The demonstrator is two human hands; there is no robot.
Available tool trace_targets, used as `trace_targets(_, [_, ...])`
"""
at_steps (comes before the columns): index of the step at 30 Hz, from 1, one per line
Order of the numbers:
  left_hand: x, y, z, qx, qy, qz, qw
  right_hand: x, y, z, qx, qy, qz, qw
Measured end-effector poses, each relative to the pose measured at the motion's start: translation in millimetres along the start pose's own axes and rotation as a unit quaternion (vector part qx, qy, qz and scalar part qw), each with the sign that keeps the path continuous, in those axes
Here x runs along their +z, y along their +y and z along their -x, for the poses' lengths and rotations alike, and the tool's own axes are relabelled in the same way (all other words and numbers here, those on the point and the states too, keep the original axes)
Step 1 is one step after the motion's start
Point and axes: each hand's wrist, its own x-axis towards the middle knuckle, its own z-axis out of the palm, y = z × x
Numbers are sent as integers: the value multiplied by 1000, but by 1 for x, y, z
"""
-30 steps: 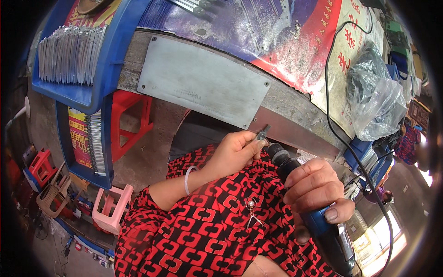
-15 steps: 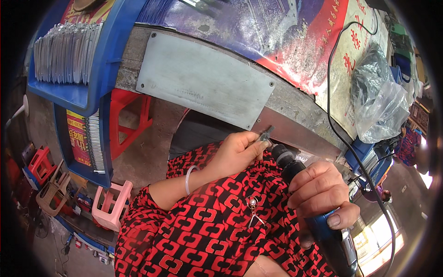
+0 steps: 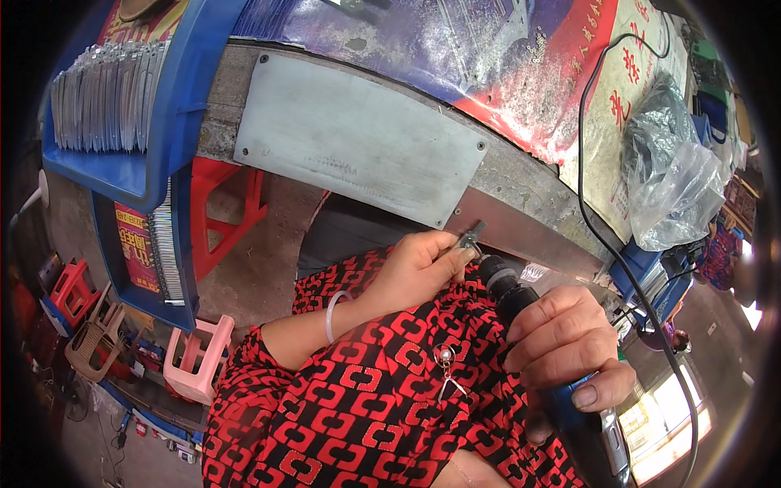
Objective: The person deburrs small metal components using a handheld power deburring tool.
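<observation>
My right hand (image 3: 569, 342) is wrapped round an electric drill (image 3: 512, 294) with a black front end and a blue body, tilted so that its tip points up and left. Pinched between the thumb and fingers of my left hand (image 3: 423, 264) is a small dark metal piece (image 3: 472, 236), held just past the front edge of the bench. The drill's tip is right at this piece, but whether they touch is too small to tell. My left fingers hide part of the piece.
A pale metal plate (image 3: 358, 138) is screwed to the bench edge. Blue bins (image 3: 183, 122) with rows of thin metal pieces stand at left. A black cable (image 3: 582, 163) hangs down the right side, beside a clear plastic bag (image 3: 671, 187). Red and pink stools (image 3: 195, 358) stand on the floor.
Both hands, the drill and the metal piece keep nearly the same place. The view has shifted very slightly.
</observation>
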Motion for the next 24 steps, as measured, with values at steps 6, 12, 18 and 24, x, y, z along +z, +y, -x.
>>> trace_targets(6, [0, -1, 0, 11, 10, -2, 1000, 6, 0, -3, 8, 14, 27, 999])
trace_targets(12, [1, -2, 0, 31, 6, -16, 999, 6, 0, -5, 11, -2, 32, 999])
trace_targets(18, [4, -5, -2, 64, 43, 10, 997, 2, 1, -5, 28, -41, 87, 995])
trace_targets(24, [0, -6, -1, 22, 7, -12, 1000, 1, -5, 3, -1, 0, 104, 995])
